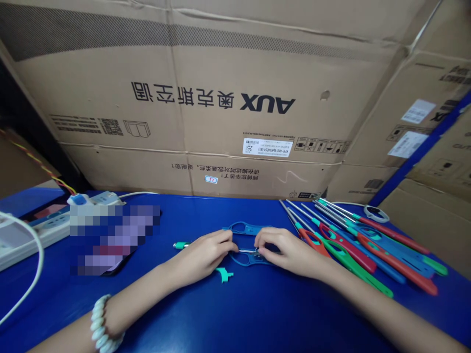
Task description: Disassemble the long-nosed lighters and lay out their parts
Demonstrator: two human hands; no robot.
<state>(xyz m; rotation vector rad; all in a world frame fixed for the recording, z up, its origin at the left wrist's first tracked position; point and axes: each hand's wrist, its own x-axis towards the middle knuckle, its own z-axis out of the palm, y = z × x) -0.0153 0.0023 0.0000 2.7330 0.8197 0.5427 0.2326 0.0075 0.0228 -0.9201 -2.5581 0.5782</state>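
Observation:
My left hand (211, 251) is closed in a pinch at the left end of a thin white wire (246, 251). My right hand (286, 250) pinches the wire's right end, where a small metallic bit shows at the fingertips. Both hands are over two blue plastic lighter-handle halves (245, 228), one behind the other on the blue table; the fingers partly cover the nearer half (246, 258). A green-ended metal part (180, 245) sticks out left beyond my left hand. Just in front of that hand lies a small green trigger-like piece (224, 274).
Several long-nosed lighters (368, 245) with coloured handles are piled at the right, a white wristband (376, 213) behind them. On the left are a blurred-out phone (121, 240), a power strip (51, 223) and a white cable (37, 245). Cardboard (206, 122) walls off the back.

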